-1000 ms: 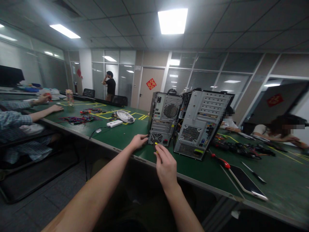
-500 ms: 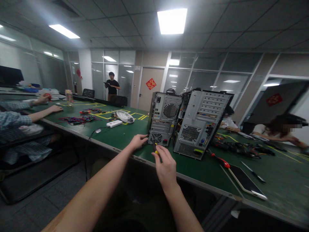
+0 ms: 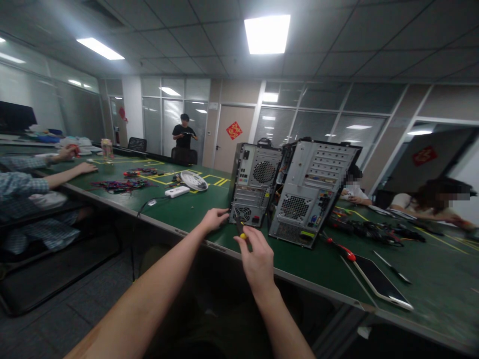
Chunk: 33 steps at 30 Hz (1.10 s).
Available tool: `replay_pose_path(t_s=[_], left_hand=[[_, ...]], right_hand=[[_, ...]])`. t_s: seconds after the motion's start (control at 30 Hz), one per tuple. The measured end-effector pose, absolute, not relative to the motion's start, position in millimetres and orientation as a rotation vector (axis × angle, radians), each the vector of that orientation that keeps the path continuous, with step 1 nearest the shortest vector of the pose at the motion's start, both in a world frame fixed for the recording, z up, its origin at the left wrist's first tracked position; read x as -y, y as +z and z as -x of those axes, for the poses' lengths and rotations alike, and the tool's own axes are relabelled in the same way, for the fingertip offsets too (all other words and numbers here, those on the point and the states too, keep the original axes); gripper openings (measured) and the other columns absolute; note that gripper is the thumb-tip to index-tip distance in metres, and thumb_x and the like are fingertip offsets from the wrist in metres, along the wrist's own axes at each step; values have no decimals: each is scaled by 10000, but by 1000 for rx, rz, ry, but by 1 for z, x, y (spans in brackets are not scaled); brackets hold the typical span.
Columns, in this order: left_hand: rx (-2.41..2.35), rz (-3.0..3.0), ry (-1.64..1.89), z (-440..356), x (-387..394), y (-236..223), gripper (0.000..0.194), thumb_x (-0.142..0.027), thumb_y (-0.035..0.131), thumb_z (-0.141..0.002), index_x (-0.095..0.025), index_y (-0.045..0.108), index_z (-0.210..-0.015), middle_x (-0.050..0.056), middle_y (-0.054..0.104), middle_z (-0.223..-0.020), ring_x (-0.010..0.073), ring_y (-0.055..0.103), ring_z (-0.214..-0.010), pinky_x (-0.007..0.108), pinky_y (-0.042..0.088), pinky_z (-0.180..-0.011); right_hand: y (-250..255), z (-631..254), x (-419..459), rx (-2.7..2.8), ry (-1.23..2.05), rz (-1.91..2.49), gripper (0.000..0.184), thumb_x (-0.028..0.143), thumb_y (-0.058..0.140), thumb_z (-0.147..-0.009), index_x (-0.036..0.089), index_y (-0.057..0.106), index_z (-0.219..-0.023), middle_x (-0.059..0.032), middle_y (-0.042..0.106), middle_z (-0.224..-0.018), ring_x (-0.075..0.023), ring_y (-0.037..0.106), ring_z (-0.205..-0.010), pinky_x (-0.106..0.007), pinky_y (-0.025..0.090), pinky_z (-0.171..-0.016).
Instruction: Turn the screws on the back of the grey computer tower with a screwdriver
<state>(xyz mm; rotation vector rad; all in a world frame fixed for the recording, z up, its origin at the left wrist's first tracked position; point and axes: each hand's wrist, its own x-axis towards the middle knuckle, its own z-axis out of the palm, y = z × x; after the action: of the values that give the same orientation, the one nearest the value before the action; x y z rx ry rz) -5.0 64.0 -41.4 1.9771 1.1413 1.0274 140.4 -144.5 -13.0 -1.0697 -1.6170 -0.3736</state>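
Two desktop computer cases stand upright side by side on the green table, backs towards me. At the lower back of the left computer case (image 3: 250,199), my right hand (image 3: 258,254) grips a black and yellow screwdriver (image 3: 240,228) by its handle. The screwdriver points up at the case near the round fan grille; its tip is too small to make out. My left hand (image 3: 214,220) rests by the case's lower left corner, fingers stretched out and seeming to touch it. Beside it on the right stands the second, slightly tilted-looking computer case (image 3: 299,209).
Right of the cases lie a red screwdriver (image 3: 342,250), a smartphone (image 3: 382,282), a thin metal tool (image 3: 392,267) and dark cables (image 3: 377,232). To the left are a power strip (image 3: 177,192), a white oval basket (image 3: 194,180) and coloured wires (image 3: 121,185). Other people sit at both sides.
In my right hand the screwdriver has turned slightly, its yellow patches shifting, while the hand stays put. My left hand holds still. A person at the back has turned round and moved right.
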Motion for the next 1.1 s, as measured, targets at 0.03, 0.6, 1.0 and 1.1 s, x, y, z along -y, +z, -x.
replay_pose_path(t_s=[0.03,0.6,1.0,1.1], left_hand=[[-1144,-1976,1025,5,-63,-41,514,-384,624,-931,-147,677,-1384,66,783,-848,176,653,-687,274,495,-705],[-1125,-1997,1021,5,-67,-43,527,-392,602,-929,-145,671,-1390,55,775,-837,168,639,-673,261,468,-655],[-1120,-1984,1036,5,-65,-41,514,-363,616,-927,-131,676,-1381,64,785,-847,171,655,-682,260,483,-668],[-1127,-1979,1037,5,-64,-41,506,-360,624,-926,-139,680,-1377,63,790,-874,165,655,-673,260,488,-673]], right_hand=[[-12,-141,145,1632,-395,1062,245,197,611,-998,176,729,-1211,-132,746,-1172,-243,722,-1071,-386,605,-962],[-11,-143,145,1605,-442,1096,243,216,575,-1020,171,715,-1212,-130,734,-1153,-236,727,-1051,-370,600,-954],[-9,-139,149,1623,-533,1042,238,149,585,-1001,168,712,-1202,-126,731,-1148,-225,723,-1049,-358,604,-947],[-9,-140,148,1613,-554,1022,243,145,583,-1003,176,713,-1206,-125,733,-1145,-224,724,-1046,-363,609,-941]])
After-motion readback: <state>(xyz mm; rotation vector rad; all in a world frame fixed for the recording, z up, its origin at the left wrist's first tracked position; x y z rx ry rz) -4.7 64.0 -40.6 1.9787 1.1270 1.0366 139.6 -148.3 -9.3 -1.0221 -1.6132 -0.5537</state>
